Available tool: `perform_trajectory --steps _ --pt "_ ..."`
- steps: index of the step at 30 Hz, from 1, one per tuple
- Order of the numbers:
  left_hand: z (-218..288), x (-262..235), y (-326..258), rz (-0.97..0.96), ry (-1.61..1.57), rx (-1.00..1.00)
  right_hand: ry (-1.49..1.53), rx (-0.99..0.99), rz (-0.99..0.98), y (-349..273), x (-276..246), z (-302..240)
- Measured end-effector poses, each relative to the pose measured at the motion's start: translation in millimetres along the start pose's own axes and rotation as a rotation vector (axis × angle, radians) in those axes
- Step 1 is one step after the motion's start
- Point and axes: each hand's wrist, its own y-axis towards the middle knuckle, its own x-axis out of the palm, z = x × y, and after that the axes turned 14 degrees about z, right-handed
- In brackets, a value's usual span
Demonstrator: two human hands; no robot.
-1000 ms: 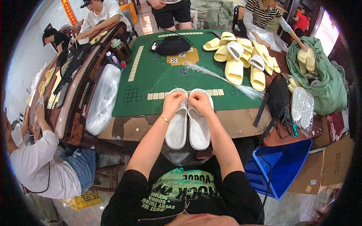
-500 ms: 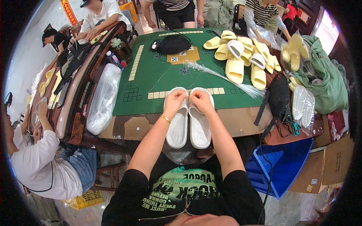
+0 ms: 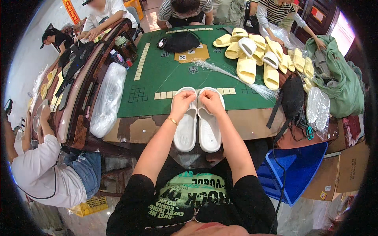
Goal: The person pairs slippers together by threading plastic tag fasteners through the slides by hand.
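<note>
A pair of pale grey-white slippers lies side by side at the near table edge, the left slipper [image 3: 185, 137] and the right slipper [image 3: 210, 135] with their heels toward me. My left hand [image 3: 183, 103] is closed in a pinch over the left slipper's strap. Over the right strap, my right hand [image 3: 211, 102] is likewise pinched, its fingertips close to the left ones. Whatever the fingers hold between the slippers is too small to make out. Beyond them, a bundle of clear thin strands [image 3: 236, 78] is spread on the green table mat [image 3: 153, 108].
Yellow and white slippers [image 3: 246, 70] are heaped at the far right, near a green sack [image 3: 342, 78]. A blue bin [image 3: 293, 169] stands below right. A long plastic-wrapped bundle [image 3: 108, 100] lies left. Co-workers sit or stand around; a black bag [image 3: 181, 43] lies far across.
My fingers have curled in more, still over the straps. Across the table a person has bent down. At the far right, bagged yellow slippers have been lowered and a co-worker's hand reaches the sack.
</note>
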Motion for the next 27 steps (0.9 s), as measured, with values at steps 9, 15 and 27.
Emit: perform_trajectory --steps 9,15,27 --pt "-8 -2 2 0.059 -0.258 -0.115 -0.021 0.060 -0.003 -3 -2 -5" --pt "-11 -2 3 0.129 -0.495 -0.170 0.037 0.001 0.002 0 1 0" --pt "-5 1 1 0.029 -0.004 0.060 0.080 0.055 0.021 1 -1 1"
